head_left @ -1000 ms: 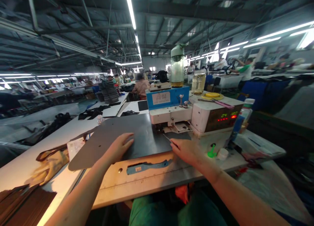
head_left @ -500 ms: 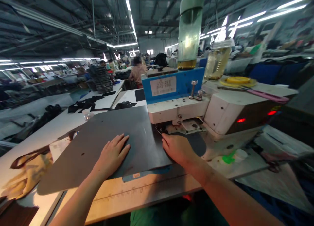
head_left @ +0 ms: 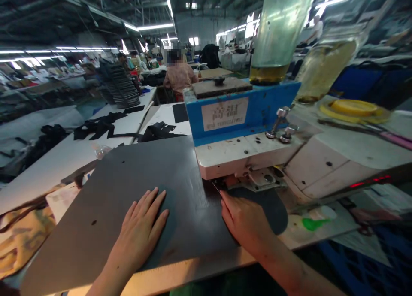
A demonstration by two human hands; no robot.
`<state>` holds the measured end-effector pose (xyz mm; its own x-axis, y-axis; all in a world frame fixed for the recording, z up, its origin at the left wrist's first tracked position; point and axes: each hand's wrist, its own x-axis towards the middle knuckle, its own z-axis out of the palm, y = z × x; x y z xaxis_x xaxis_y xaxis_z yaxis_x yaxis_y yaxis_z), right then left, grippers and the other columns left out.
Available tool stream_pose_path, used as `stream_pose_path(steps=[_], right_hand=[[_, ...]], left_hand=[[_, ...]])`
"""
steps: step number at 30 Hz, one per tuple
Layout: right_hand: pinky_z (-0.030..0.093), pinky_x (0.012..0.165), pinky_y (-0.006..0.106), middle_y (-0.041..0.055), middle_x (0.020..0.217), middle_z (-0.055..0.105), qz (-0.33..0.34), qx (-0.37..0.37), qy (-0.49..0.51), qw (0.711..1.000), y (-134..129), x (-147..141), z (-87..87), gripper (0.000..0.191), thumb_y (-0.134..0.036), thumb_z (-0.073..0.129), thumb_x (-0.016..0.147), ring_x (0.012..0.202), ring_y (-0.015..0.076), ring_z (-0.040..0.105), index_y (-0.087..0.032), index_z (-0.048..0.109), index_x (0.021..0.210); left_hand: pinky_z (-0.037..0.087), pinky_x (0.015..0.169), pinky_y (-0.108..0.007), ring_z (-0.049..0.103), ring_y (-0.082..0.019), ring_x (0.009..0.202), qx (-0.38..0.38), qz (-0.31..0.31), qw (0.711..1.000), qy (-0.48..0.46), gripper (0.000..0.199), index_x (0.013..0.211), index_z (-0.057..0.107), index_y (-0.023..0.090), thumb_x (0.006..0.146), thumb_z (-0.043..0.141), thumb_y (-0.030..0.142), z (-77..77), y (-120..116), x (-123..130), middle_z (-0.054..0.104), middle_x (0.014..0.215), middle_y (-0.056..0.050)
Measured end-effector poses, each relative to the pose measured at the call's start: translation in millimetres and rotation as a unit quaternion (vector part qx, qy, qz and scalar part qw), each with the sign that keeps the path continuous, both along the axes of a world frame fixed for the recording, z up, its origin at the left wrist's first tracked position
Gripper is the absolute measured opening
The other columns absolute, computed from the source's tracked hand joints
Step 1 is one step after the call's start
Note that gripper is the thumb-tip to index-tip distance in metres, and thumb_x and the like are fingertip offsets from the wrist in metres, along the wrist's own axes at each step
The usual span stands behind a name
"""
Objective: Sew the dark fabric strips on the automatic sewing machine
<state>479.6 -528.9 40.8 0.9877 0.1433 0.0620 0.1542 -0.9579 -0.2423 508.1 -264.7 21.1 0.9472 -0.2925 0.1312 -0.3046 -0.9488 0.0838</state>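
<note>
My left hand (head_left: pixel 140 227) lies flat on a large dark grey panel (head_left: pixel 106 188), its fingers spread. The panel has rounded corners and small dark marks, and it reaches under the head of a white and blue sewing machine (head_left: pixel 241 154). My right hand (head_left: pixel 246 221) is closed beside the machine's working area. A thin metal pointed tool (head_left: pixel 216 185) sticks out from its fingertips toward the machine; most of it is hidden, so its exact kind does not show. Fine parallel lines mark the panel just left of my right hand.
On the machine stand a bottle with yellowish liquid (head_left: pixel 270 38), a clear jar (head_left: pixel 328 68) and a yellow lid (head_left: pixel 354 109). Black scraps (head_left: pixel 96 126) lie on the white table behind. Yellow patterned cloth (head_left: pixel 25 240) is at left. A person (head_left: pixel 180 75) sits ahead.
My view has moved closer to the machine and lower. The panel has shifted slightly toward me, with parallel lines now showing on it. Both hands keep much the same pose.
</note>
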Motion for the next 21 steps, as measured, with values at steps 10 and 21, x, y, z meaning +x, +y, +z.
stream_pose_path(steps=[10, 21], right_hand=[[0.048, 0.062, 0.025, 0.0078, 0.081, 0.069, 0.009, 0.017, -0.078, 0.997, -1, -11, -2.2, 0.034, -0.017, 0.04, 0.085, 0.068, 0.0164, 0.063, -0.013, 0.055, 0.115], [0.045, 0.06, 0.024, 0.0059, 0.075, 0.069, 0.011, 0.053, -0.175, 0.983, -6, -37, -5.7, 0.029, -0.016, 0.042, 0.085, 0.065, 0.0152, 0.063, -0.012, 0.059, 0.108]], left_hand=[[0.027, 0.104, -0.05, 0.034, -0.025, 0.128, -0.007, 0.004, 1.0, 0.009, 0.047, 0.128, 0.043, 0.024, 0.087, 0.031, 0.042, 6.2, -3, 1, 0.04, 0.137, -0.006], [0.029, 0.103, -0.049, 0.034, -0.026, 0.127, 0.01, 0.003, 1.0, 0.005, 0.048, 0.128, 0.043, 0.024, 0.087, 0.029, 0.044, 6.8, -3, 2, 0.04, 0.137, -0.004]])
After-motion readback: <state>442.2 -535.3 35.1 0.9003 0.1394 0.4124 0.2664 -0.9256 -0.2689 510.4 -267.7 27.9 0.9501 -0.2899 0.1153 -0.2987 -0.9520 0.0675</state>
